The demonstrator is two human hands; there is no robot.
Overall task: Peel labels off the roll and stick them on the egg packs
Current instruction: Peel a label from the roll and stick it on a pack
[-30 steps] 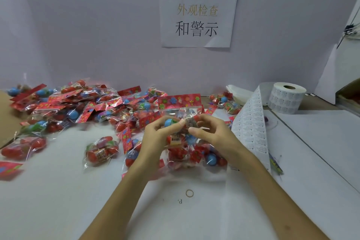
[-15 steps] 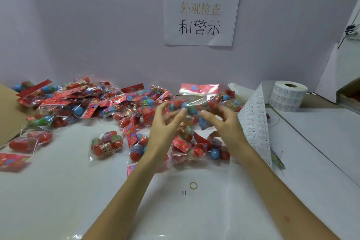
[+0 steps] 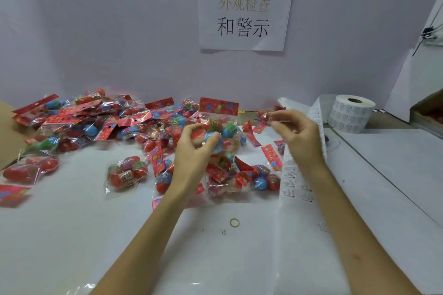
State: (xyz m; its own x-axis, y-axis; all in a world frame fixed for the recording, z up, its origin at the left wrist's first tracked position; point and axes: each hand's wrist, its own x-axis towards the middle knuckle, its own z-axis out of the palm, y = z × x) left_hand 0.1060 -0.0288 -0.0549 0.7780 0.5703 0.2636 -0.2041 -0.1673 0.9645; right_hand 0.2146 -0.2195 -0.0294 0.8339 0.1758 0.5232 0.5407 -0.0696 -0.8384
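Observation:
My left hand (image 3: 195,151) grips a clear egg pack (image 3: 224,130) with a red header card, holding it upright above the table's middle. My right hand (image 3: 298,134) hovers to the right of that pack, apart from it, fingers loosely curled with nothing seen between them. Just behind this hand runs the white label strip (image 3: 293,179), which leads from the label roll (image 3: 350,115) at the back right down toward the front edge. More egg packs (image 3: 96,122) lie heaped at the back left, and several lie under my hands (image 3: 242,175).
One egg pack (image 3: 125,172) lies alone left of centre. A yellow rubber band (image 3: 234,222) sits on the white table near me. A paper sign (image 3: 244,9) hangs on the back wall. Cardboard (image 3: 6,136) is at the left edge, a box (image 3: 429,115) at the far right.
My right hand has let go of the pack and moved right toward the label strip. My left hand has lifted the pack upright, header on top.

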